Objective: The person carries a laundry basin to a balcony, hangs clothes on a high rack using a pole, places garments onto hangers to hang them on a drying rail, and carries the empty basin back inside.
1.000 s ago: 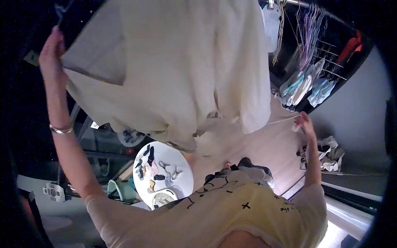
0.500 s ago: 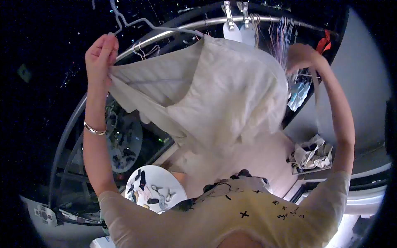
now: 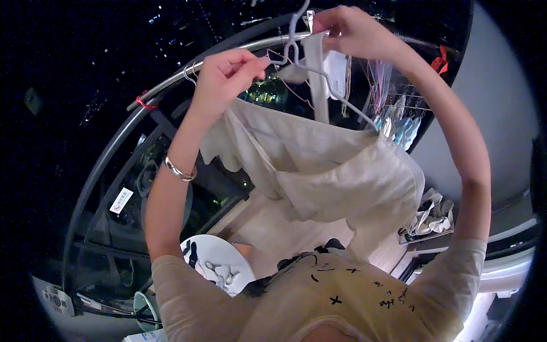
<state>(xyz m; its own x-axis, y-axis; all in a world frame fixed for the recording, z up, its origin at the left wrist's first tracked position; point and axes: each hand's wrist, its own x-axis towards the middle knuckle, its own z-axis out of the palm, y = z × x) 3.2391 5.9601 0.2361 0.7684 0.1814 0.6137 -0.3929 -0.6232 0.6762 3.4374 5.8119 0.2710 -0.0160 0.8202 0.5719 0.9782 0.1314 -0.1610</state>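
The left grip (image 3: 264, 64) pinches the hanger (image 3: 327, 81); the right grip (image 3: 327, 37) pinches a strap (image 3: 317, 85). The cloth's (image 3: 347, 182) long side slants down right below both.

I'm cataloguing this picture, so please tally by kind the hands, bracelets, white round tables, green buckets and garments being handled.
Left hand and right hand: 2
Bracelet: 1
White round table: 1
Green bucket: 1
Pale garment: 1
Total: 6
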